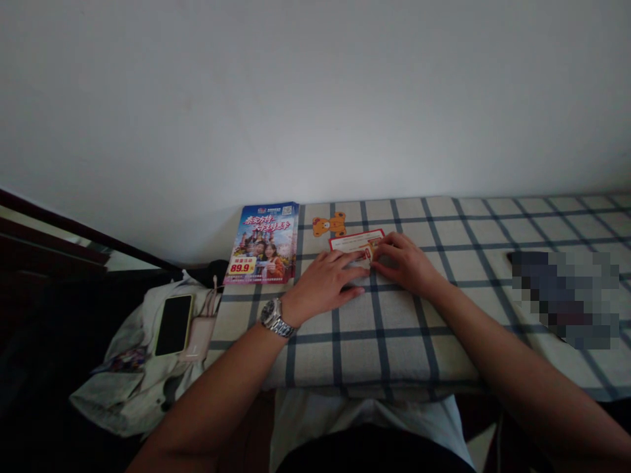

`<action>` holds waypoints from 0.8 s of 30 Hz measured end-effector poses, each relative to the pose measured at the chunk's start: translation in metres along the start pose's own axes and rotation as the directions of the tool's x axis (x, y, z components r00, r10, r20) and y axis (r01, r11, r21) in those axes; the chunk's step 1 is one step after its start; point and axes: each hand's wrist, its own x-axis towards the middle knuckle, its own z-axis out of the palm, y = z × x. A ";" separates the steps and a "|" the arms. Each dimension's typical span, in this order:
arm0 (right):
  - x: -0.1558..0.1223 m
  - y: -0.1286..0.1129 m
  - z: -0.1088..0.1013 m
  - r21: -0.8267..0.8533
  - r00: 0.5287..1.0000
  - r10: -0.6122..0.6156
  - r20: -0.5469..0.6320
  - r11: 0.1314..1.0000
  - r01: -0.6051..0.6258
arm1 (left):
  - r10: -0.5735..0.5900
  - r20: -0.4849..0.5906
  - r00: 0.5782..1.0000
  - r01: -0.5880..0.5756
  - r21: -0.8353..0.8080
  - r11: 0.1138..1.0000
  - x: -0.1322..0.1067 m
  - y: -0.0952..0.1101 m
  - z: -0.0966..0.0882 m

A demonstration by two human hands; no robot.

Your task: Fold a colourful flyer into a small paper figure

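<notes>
A small white card with a red border (355, 240) lies on the checked cloth surface (394, 341). My left hand (328, 282), with a metal watch on its wrist, lies flat with its fingertips on the card's near edge. My right hand (405, 261) pinches the card's near right corner with fingers bent. An orange bear-shaped cutout (329, 224) rests just beyond the card, near the wall.
A colourful flyer stack (263, 243) lies left of the card. Off the surface's left edge, a phone (173, 324) and a pink power bank (198, 338) rest on crumpled light clothing. A blurred dark item (566, 295) lies at right. A white wall stands behind.
</notes>
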 end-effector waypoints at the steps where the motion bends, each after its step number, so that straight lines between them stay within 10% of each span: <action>1: 0.000 -0.001 0.001 -0.005 1.000 0.004 0.021 1.000 -0.004 | 0.001 -0.002 1.000 -0.001 0.002 1.000 0.000 0.000 0.000; 24: 0.010 -0.001 0.001 -0.153 0.998 0.062 0.030 0.987 -0.056 | 0.000 -0.001 1.000 0.000 0.019 1.000 0.001 0.002 0.000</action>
